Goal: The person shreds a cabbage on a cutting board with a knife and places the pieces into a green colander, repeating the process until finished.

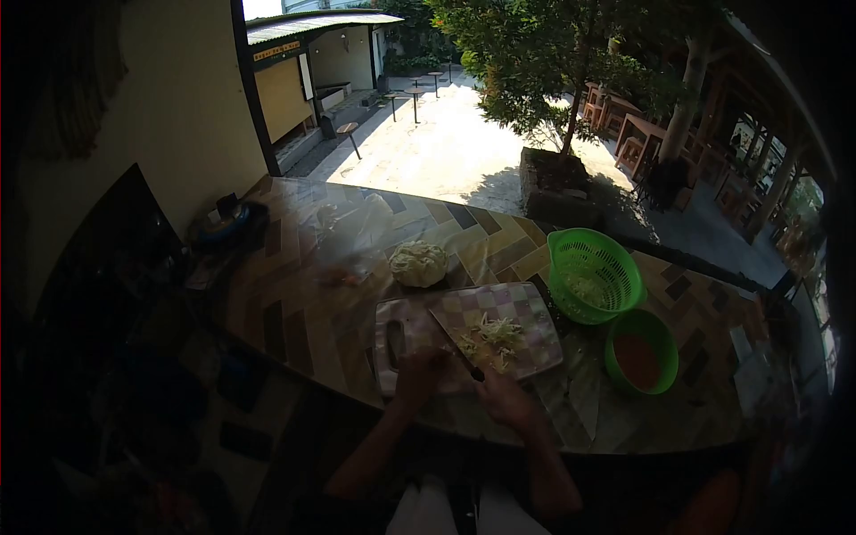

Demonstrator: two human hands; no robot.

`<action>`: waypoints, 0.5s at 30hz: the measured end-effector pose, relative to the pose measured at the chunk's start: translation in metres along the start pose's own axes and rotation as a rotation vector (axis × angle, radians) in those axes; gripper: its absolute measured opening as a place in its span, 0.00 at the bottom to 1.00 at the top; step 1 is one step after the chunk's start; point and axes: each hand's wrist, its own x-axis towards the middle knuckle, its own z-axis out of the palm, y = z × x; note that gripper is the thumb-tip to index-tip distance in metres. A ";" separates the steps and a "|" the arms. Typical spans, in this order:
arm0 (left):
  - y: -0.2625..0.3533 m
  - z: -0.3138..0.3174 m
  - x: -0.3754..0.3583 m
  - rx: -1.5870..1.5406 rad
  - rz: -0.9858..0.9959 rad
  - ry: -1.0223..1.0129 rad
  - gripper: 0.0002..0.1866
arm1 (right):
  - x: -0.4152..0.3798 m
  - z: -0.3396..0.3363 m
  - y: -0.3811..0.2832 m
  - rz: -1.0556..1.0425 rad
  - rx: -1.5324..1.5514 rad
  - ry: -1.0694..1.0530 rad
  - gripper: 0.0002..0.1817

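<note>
A checkered cutting board (526,308) lies on the tiled counter with a pile of shredded cabbage (493,339) on it. My right hand (506,397) grips the dark handle of a knife (455,343), whose blade points up and left across the board. My left hand (419,373) rests on the board's near edge, just left of the knife, fingers curled; what it holds is too dark to tell. A cut cabbage head (418,264) sits beyond the board.
A green colander (593,276) with some cabbage and a green bowl (641,353) stand right of the board. Dark clutter lines the counter's left end (223,227). The tiled counter (303,303) ends at a courtyard with a tree.
</note>
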 end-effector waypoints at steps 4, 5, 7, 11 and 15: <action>-0.001 0.003 -0.001 -0.080 0.008 0.045 0.10 | -0.006 0.032 0.006 0.061 -0.043 0.136 0.19; -0.003 0.005 -0.002 -0.061 0.027 0.040 0.10 | -0.006 0.041 0.008 0.060 -0.057 0.205 0.19; -0.003 0.006 -0.002 -0.026 0.066 0.037 0.11 | -0.002 0.039 0.001 0.105 -0.053 0.157 0.20; 0.010 -0.006 -0.001 -0.028 0.032 -0.063 0.11 | 0.014 0.019 0.015 0.030 -0.003 -0.009 0.19; -0.006 -0.005 -0.002 -0.042 0.246 -0.070 0.08 | 0.004 -0.018 0.011 -0.133 0.072 -0.010 0.17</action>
